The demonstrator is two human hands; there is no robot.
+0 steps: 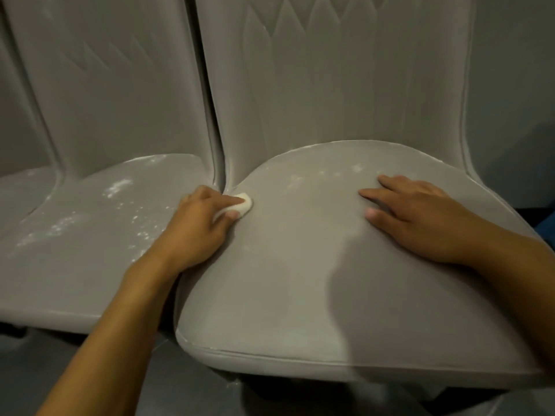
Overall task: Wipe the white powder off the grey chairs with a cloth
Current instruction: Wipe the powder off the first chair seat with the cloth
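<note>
Two grey upholstered chairs side by side, soft velvet-like fabric, rounded seat cushions with piped seams along the front edge. Nearer chair (300,280) fills the centre and right; its tall backrest has stitched zigzag quilting near the top. Second chair (90,235) sits to the left, touching or nearly touching the first at a narrow dark gap between the backrests.

Left hand (198,226) lies at the back left corner of the nearer seat, right by that gap. Fingers curled, thumb and forefinger pinching a small wad of white cloth (241,205), bunched and soft-looking, pressed onto the fabric. Most of the cloth is hidden under the hand.

Right hand (417,214) rests flat on the same seat towards the right rear, fingers straight and slightly spread, palm down, holding nothing.

White powder (118,187) lies in patchy flecks and smears on the left chair's seat, thickest near the back and across the middle. On the nearer seat only faint dusty specks (356,169) show along the rear curve and a thin line on the front piping; the rest of that cushion looks smooth and matt.

Dark tiled floor (186,394) below the seats.
</note>
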